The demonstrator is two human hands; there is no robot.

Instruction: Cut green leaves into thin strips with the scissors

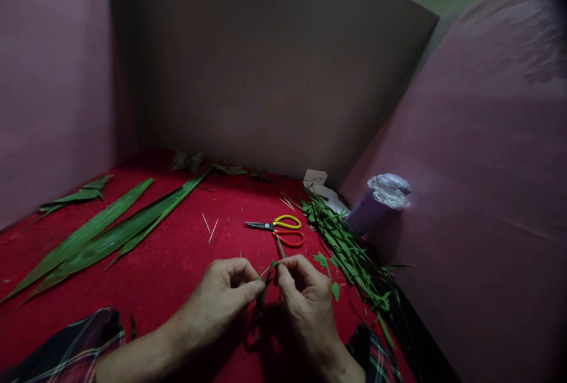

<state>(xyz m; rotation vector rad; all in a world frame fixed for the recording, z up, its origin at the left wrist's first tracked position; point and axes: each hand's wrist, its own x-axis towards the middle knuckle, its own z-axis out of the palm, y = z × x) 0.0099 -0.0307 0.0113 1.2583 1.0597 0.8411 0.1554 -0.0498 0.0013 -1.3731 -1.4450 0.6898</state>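
Observation:
My left hand (225, 285) is closed in a pinch, thumb and forefinger on a thin pale toothpick (264, 271). Beside it my right hand (308, 294) pinches a folded green leaf strip (273, 265), its fingertips almost meeting the left ones. Part of the strip hangs down in shadow between the hands, so its shape is hard to make out. Just beyond the right hand lie scissors (270, 226) with one yellow and one red handle, blades pointing left. Two loose toothpicks (213, 230) rest on the red cloth (177, 253) farther left.
Long green leaves (106, 223) lie at the left. A heap of cut leaf strips (341, 241) spreads along the right, with a purple plastic-wrapped roll (376, 203) and white paper (315, 178) behind. Several folded leaf pieces (186, 160) line the back by the wall (266, 75).

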